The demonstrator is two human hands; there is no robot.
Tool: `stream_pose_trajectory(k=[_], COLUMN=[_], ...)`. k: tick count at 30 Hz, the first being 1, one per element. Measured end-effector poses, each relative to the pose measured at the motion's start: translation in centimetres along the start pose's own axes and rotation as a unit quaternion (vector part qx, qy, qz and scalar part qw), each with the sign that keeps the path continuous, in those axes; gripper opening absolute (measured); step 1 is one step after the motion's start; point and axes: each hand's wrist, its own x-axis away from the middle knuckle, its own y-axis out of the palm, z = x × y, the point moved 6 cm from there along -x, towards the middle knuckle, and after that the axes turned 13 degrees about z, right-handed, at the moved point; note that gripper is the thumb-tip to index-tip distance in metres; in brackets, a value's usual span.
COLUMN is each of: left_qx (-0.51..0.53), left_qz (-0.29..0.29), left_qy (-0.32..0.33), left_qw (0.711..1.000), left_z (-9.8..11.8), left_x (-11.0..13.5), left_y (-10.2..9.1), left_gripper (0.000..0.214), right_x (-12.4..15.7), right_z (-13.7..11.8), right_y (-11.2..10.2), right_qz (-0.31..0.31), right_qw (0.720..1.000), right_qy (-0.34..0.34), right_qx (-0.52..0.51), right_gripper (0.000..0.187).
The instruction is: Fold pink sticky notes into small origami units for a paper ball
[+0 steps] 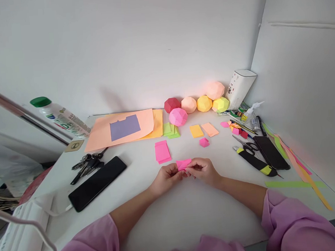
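Note:
A small piece of pink paper (183, 163), partly folded, is held up between my two hands over the white table. My left hand (166, 179) pinches its left side, and my right hand (203, 172) pinches the right side. Fingers hide the paper's lower edge. Just beyond my left hand lies a stack of pink paper slips (162, 151). Past my right hand sits a small folded pink paper piece (204, 142). Yellow slips (196, 131), peach slips (210, 129) and green slips (170, 130) lie farther back.
Several faceted paper balls (178, 117) stand against the wall. At right are a utility knife (254, 161), scissors (249, 147), a black phone-like slab (271, 152) and paper strips (288, 184). Keys (89, 164), a black phone (98, 183), a bottle (61, 117) and large paper sheets (98, 134) occupy the left.

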Motion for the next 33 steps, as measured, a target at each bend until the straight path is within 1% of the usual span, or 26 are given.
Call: stream_pose_trajectory(k=[5, 12, 16, 17, 20, 21, 22, 25, 26, 33], left_qx=[0.014, -0.011, 0.008, 0.014, 0.027, 0.031, 0.035, 0.044, 0.046, 0.033], left_qz=[-0.017, 0.013, 0.005, 0.002, 0.000, 0.000, -0.001, -0.006, -0.005, 0.013], left_qy=[0.001, -0.015, -0.010, -0.009, -0.011, -0.011, -0.011, -0.007, -0.006, -0.018], left_qw=[1.000, 1.000, 1.000, 1.000, 1.000, 0.999, 0.999, 0.999, 0.999, 0.999], left_z=[0.3, 0.0, 0.2, 0.3, 0.5, 0.6, 0.6, 0.7, 0.7, 0.4], left_x=[0.0, -0.2, -0.2, -0.2, -0.2, -0.2, -0.2, -0.2, -0.2, -0.1], left_y=[0.2, -0.2, -0.2, -0.2, -0.2, -0.2, -0.1, 0.0, 0.0, -0.1], left_gripper=[0.025, 0.026, 0.025, 0.025, 0.024, 0.024, 0.023, 0.023, 0.023, 0.027], right_x=[0.2, 0.1, 0.1, 0.1, -0.2, -0.3, -0.3, -0.4, -0.4, -0.4], right_z=[0.3, 0.1, 0.8, 1.0, 1.5, 1.6, 1.7, 1.6, 1.6, 1.3], right_y=[0.1, 0.1, 0.2, 0.2, 0.1, 0.1, 0.2, 0.5, 0.5, 0.4], right_qz=[0.011, 0.018, 0.006, 0.004, 0.002, -0.004, -0.017, -0.066, -0.076, -0.071], right_qw=[1.000, 1.000, 0.999, 0.999, 0.996, 0.995, 0.994, 0.992, 0.992, 0.993], right_qy=[0.004, 0.003, 0.022, 0.033, 0.073, 0.086, 0.096, 0.102, 0.101, 0.091], right_qx=[-0.012, -0.010, -0.031, -0.039, -0.058, -0.059, -0.054, -0.025, -0.018, -0.011], right_gripper=[0.016, 0.016, 0.015, 0.021, 0.046, 0.050, 0.048, 0.030, 0.028, 0.028])
